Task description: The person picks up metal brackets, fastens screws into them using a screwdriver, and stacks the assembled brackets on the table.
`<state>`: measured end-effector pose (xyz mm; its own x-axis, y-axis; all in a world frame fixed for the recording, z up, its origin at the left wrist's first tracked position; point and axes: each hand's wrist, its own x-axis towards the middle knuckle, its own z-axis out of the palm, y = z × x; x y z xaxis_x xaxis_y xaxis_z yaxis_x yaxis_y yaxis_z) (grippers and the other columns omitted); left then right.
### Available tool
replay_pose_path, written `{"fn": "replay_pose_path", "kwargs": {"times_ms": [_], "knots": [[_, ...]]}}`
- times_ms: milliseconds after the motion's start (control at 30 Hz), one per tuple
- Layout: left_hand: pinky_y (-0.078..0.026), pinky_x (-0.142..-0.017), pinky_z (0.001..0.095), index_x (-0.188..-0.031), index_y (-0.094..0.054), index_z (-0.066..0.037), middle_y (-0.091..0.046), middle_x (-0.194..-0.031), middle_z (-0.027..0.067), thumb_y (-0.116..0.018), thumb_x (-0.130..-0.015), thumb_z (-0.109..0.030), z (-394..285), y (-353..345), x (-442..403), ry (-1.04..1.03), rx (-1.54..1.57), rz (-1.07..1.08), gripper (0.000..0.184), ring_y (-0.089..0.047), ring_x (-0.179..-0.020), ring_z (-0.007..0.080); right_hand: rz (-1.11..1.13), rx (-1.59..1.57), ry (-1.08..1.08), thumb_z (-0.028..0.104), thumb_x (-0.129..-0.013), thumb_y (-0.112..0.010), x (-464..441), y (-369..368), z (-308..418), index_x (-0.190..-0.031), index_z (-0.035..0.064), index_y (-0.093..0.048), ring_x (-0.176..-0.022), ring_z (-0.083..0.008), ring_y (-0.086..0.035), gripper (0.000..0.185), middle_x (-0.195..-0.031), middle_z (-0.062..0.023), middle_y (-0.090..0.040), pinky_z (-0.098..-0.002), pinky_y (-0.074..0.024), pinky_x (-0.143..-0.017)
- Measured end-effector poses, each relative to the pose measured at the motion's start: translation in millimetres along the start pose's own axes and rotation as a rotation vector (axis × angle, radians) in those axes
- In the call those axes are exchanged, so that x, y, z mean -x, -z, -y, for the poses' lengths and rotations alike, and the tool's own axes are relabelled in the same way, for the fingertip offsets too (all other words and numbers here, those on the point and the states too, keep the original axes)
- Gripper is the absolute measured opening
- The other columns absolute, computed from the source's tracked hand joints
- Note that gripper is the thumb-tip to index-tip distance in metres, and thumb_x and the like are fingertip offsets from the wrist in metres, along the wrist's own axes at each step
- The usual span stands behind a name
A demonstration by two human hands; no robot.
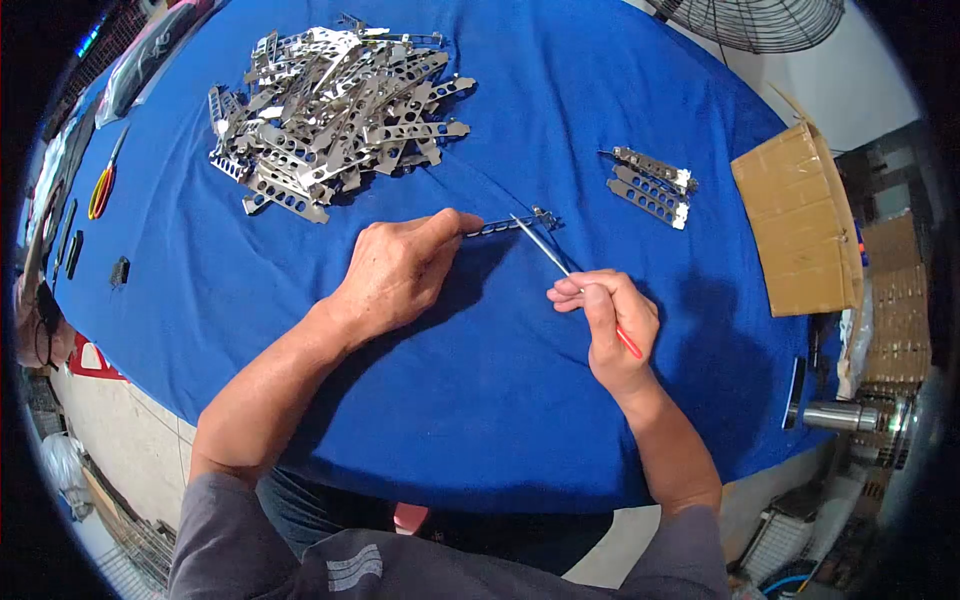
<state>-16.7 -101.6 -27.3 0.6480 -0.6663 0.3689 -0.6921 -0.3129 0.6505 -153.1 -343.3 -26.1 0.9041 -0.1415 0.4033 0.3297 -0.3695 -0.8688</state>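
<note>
Head view: the hands, apart — left (398, 262) pinching a perforated strip (500, 226), right (612, 318) gripping a tool (543, 246) (slim, red-handled).

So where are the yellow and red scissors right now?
In the head view, the scissors lie at the far left of the blue cloth, left of the big metal pile.

We find no readable text, brand, number or sign; at six o'clock, a dark grey fabric shirt (440, 572) carries pale wavy stripes (355, 568).
</note>
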Motion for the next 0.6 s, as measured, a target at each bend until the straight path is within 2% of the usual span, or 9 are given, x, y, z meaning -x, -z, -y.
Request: {"fn": "replay_pose_path", "kwargs": {"times_ms": [333,433,533,600], "knots": [[-0.052,-0.062,0.0439,-0.125,-0.067,-0.004,-0.063,-0.071,0.0167,-0.06,-0.1,-0.003,0.8,0.2,0.4,0.002,0.011,0.001,0.025,-0.066,-0.064,0.0335,0.077,0.063,0.036,0.009,-0.11,-0.053,-0.2,4.0,1.1,-0.103,-0.0083,-0.068,-0.083,-0.0214,-0.077,0.024,-0.093,-0.0167,-0.076,-0.0338,-0.0649,-0.075],[-0.052,-0.061,0.0436,-0.125,-0.067,-0.005,-0.062,-0.071,0.0164,-0.06,-0.1,-0.002,0.2,0.2,0.0,-0.011,0.005,-0.007,0.026,-0.066,-0.063,0.0334,-0.032,-0.026,-0.021,0.008,-0.11,-0.054,-0.3,-2.0,2.4,-0.102,-0.0084,-0.068,-0.082,-0.0211,-0.077,0.023,-0.092,-0.017,-0.076,-0.0335,-0.0648,-0.074],[-0.051,-0.06,0.0434,-0.125,-0.068,-0.005,-0.062,-0.071,0.016,-0.061,-0.1,-0.001,1.7,-1.1,0.3,-0.023,0.002,-0.015,0.027,-0.065,-0.062,0.0333,0.023,-0.011,-0.034,0.008,-0.11,-0.054,1.6,3.0,1.5,-0.101,-0.0084,-0.068,-0.081,-0.0217,-0.077,0.023,-0.092,-0.0173,-0.076,-0.0335,-0.0649,-0.074],[-0.051,-0.059,0.0433,-0.125,-0.068,-0.006,-0.062,-0.071,0.0159,-0.061,-0.099,-0.001,2.9,-2.1,0.4,-0.028,0.001,-0.024,0.027,-0.065,-0.062,0.0334,0.039,0.04,0.039,0.007,-0.11,-0.055,0.5,2.1,1.4,-0.102,-0.0082,-0.068,-0.081,-0.0219,-0.078,0.022,-0.092,-0.0173,-0.076,-0.0334,-0.0649,-0.073]]}}
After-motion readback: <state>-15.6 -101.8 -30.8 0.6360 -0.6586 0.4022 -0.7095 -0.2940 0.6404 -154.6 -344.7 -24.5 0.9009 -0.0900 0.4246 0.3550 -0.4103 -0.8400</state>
